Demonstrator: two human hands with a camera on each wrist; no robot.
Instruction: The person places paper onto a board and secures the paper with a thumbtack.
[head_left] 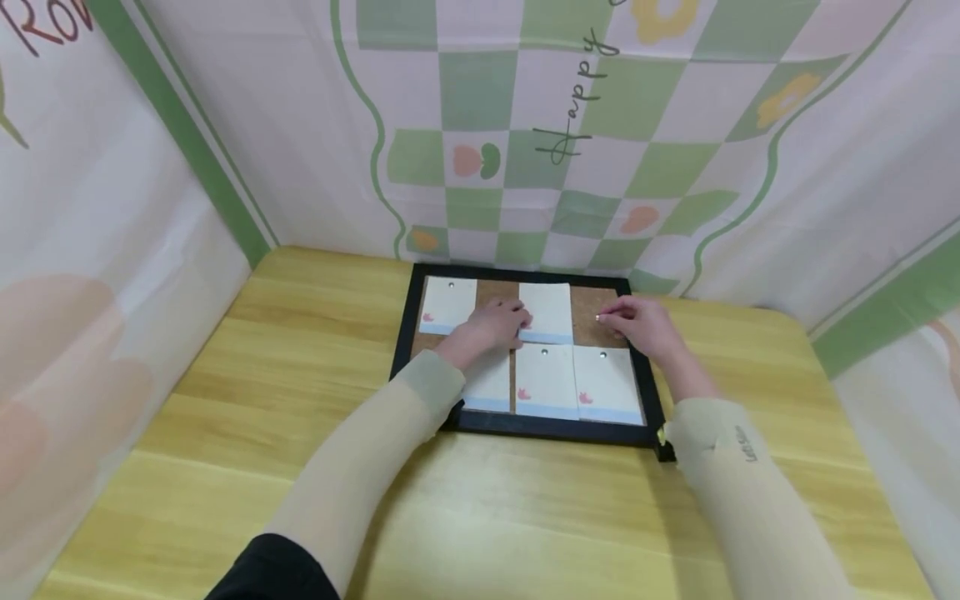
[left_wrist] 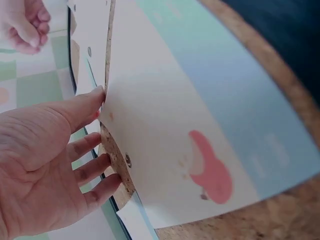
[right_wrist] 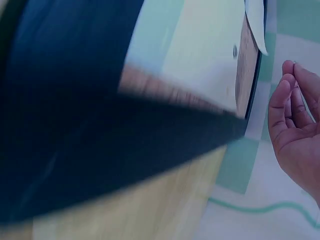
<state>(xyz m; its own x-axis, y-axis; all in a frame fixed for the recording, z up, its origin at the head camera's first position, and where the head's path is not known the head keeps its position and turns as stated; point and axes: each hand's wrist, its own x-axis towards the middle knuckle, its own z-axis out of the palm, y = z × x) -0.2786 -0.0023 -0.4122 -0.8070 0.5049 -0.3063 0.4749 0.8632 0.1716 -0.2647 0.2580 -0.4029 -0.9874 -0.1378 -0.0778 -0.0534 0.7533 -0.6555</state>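
A black-framed cork board (head_left: 600,307) lies on the table with several white note cards on it, each with a blue band along its bottom. My left hand (head_left: 491,327) reaches over the board, its fingertips touching the left edge of the upper middle card (head_left: 547,312). In the left wrist view, that hand's fingers (left_wrist: 92,172) are loosely bent beside the cards. Over the bare cork at the upper right, my right hand (head_left: 639,325) pinches a small silvery thumbtack (head_left: 598,317) between thumb and index finger. The tack is barely visible in the right wrist view.
Silver tacks pin the upper left card (head_left: 450,304), the lower middle card (head_left: 546,379) and the lower right card (head_left: 606,383). A small black object (head_left: 664,450) sits at the board's lower right corner. A patterned cloth (head_left: 525,167) hangs behind the wooden table (head_left: 300,350).
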